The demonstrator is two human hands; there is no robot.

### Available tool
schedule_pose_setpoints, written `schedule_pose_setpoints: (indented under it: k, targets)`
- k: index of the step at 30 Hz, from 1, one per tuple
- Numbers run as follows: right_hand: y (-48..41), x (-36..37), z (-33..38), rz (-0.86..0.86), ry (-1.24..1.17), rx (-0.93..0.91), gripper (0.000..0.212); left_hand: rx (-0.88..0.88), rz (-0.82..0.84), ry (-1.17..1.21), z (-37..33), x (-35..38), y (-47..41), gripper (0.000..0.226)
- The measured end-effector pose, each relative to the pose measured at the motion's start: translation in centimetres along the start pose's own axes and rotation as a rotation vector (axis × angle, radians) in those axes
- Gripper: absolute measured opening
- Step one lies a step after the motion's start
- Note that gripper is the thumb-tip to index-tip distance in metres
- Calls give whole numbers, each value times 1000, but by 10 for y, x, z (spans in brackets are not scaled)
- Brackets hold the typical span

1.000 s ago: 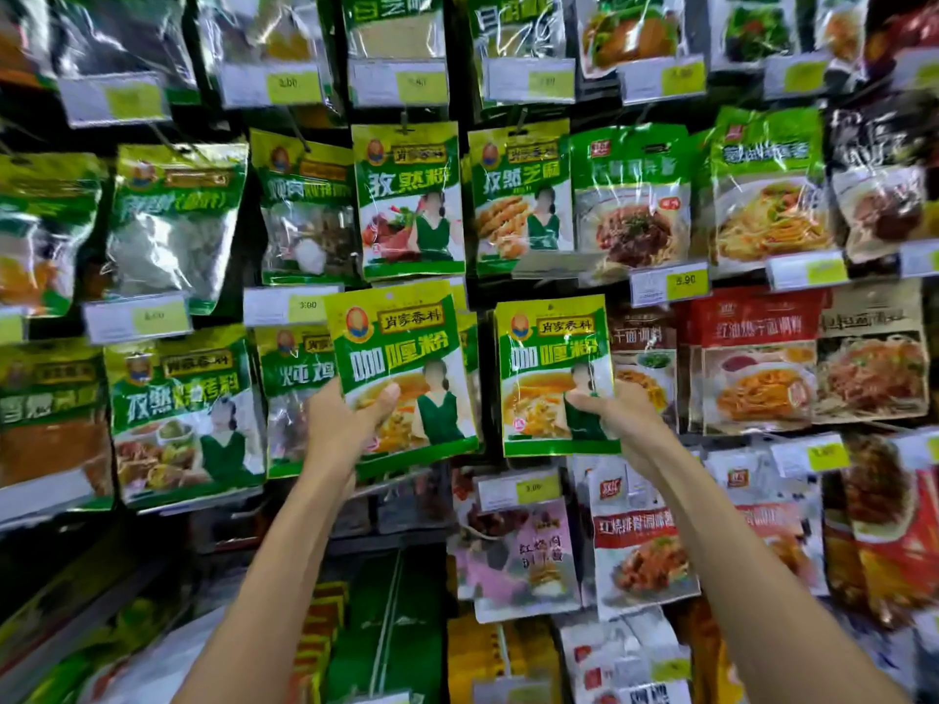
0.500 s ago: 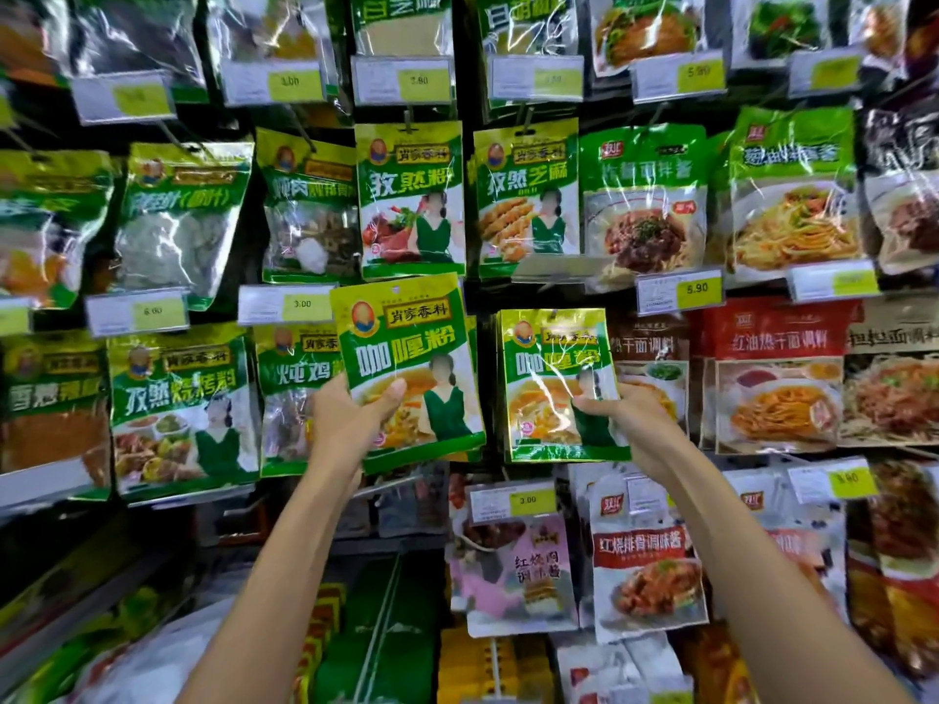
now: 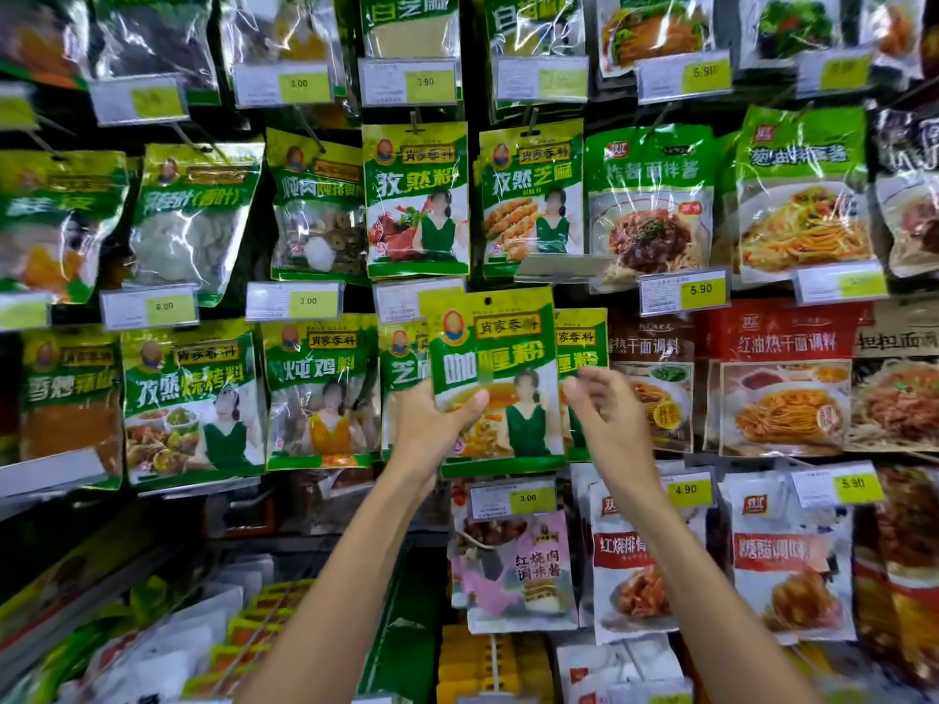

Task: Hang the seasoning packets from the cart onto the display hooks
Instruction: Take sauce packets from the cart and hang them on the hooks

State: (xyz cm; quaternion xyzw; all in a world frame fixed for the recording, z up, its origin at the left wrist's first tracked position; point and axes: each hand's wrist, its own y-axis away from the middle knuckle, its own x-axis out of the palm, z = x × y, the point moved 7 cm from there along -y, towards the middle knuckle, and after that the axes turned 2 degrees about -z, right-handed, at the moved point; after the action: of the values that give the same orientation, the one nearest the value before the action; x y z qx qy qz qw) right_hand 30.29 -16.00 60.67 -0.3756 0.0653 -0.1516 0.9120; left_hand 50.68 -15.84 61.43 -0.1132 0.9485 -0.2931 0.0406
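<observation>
**Operator:** Head view is showing my left hand gripping a curry powder packet by its lower left corner, thumb across the printed face, fingers behind. I am holding it low so that the punched hang hole at the top edge is staying clear of my grip.

**Supervisor:** Where is the packet sitting relative to your hands?

**Operator:** It is rising above the left hand and lying just left of the right hand. It is partly covering an identical hung packet, whose right strip is showing above the right hand's fingertips. I judge that to be the target hook's row, which is why I am lining the packet up in front of it.

**Supervisor:** State of the right hand?

**Operator:** It is holding nothing. The fingers are loosely spread and curled, just beside the packet's right edge. Whether they are touching the edge, I cannot tell. My judgement is that it is waiting there to steady the packet or guide the hole.

**Supervisor:** Hook position?

**Operator:** I cannot see the hook tip; the price tag above the left hand and the packet itself are hiding that area. The hole is not yet threaded, as far as I can judge.
</observation>
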Motion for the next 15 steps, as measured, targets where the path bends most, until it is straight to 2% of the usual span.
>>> schedule_pose_setpoints:
  k: [2, 5, 7, 9, 10, 12, 13, 15]
  targets:
    - [-1, 17, 4, 133, -49, 40, 28, -29, 33, 2, 0, 17, 2, 22]
    - [-5, 14, 1, 84, -146, 80, 24, -53, 59, -6, -2, 30, 1, 28]
    - [-7, 7, -8, 56, -149, 107, 25, 23, 67, -130, -10, 30, -3, 36]
    - [-8, 1, -20, 44, -138, 163, 28, 239, -54, -303, -30, 17, -9, 31]
    - [-8, -3, -26, 37, -137, 193, 24, 395, -170, -410, -46, 7, -10, 26]
    - [-9, -10, -34, 29, -125, 227, 13, 678, -375, -663, -73, -7, -13, 32]
    - [-9, -13, -35, 23, -117, 240, 12, 762, -433, -767, -81, -11, -17, 38]
    - [-12, -19, -38, 9, -111, 269, 12, 801, -429, -926, -85, -14, -34, 48]
